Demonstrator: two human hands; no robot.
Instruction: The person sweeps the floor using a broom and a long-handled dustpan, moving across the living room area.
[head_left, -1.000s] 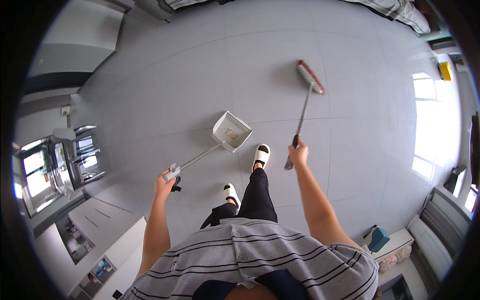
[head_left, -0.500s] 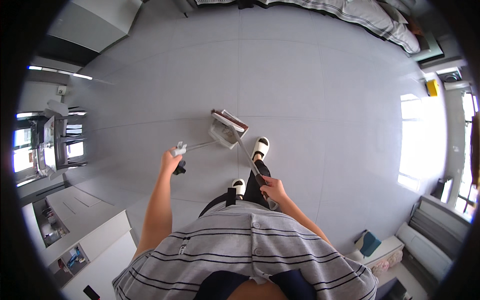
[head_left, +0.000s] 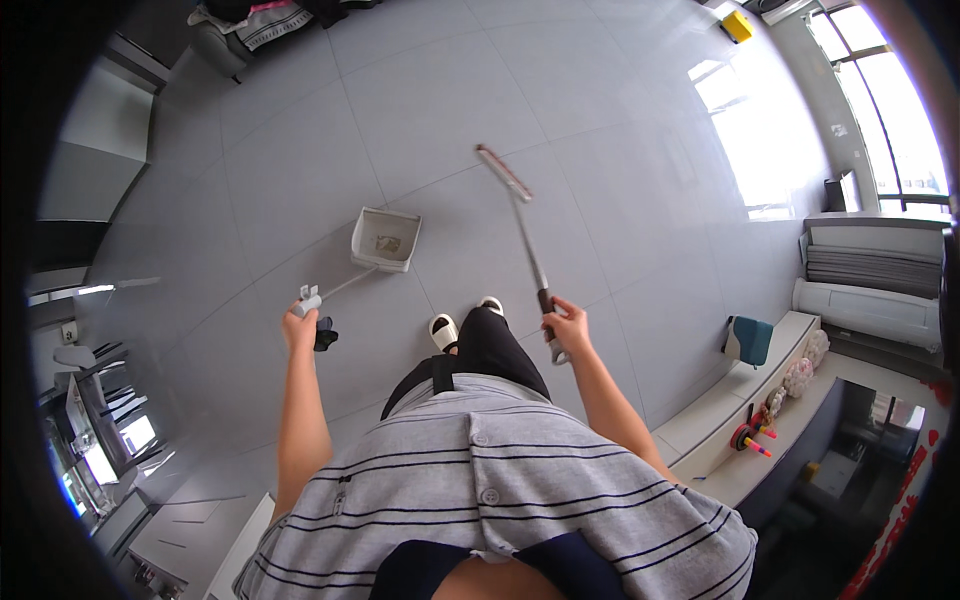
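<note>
With closed fingers my left hand (head_left: 300, 326) grips the light grey top of a long-handled dustpan (head_left: 401, 222). Its white pan rests on or just over the grey floor, ahead and left of my feet, with some brownish debris inside. A black object (head_left: 325, 334) hangs beside that hand; its kind is unclear. My right hand (head_left: 567, 327) is wrapped round the dark grip of a broom (head_left: 533, 250) with a thin grey handle. The narrow white and reddish-brown broom head (head_left: 505, 173) is out ahead, apart from the dustpan. I cannot tell whether it touches the floor.
Glossy grey tiles (head_left: 290, 150) surround my feet in white slippers (head_left: 443, 330). A low white cabinet (head_left: 720, 420) with a blue-green box (head_left: 750, 340) stands at the right. At the far left is a grey chair or sofa (head_left: 222, 50); a yellow object (head_left: 737, 27) sits far right.
The broom head has left the dustpan and moved right and outward. The dustpan has shifted left with my left hand. My view has turned to the right and my feet have stepped.
</note>
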